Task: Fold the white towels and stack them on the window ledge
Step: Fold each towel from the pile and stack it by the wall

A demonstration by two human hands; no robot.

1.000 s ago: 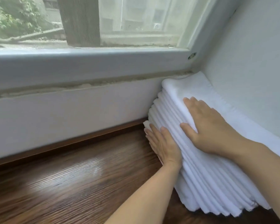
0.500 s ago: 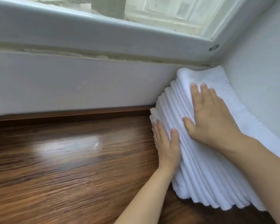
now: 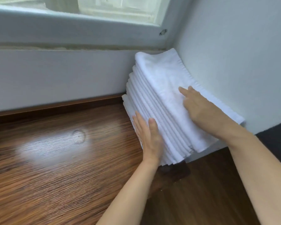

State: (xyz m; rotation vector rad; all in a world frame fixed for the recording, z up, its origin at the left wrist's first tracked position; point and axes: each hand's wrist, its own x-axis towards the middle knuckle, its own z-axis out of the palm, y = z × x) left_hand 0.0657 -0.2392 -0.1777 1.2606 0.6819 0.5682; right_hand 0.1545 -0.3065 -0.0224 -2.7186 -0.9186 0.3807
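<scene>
Towel stack (image 3: 165,98) on the ledge (image 3: 55,159), in the corner beneath the window (image 3: 117,8).

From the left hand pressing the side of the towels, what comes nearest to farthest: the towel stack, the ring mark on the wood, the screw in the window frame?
Measured from the left hand in the head view:
1. Towel stack: touching, on the hand's right.
2. Ring mark: to the left on the wooden ledge.
3. Screw: far up, in the window frame's corner.

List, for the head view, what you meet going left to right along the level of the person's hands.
Wooden ledge → left hand, flat against the side of the stack → stack of white towels → right hand, resting on top → white side wall.
</scene>
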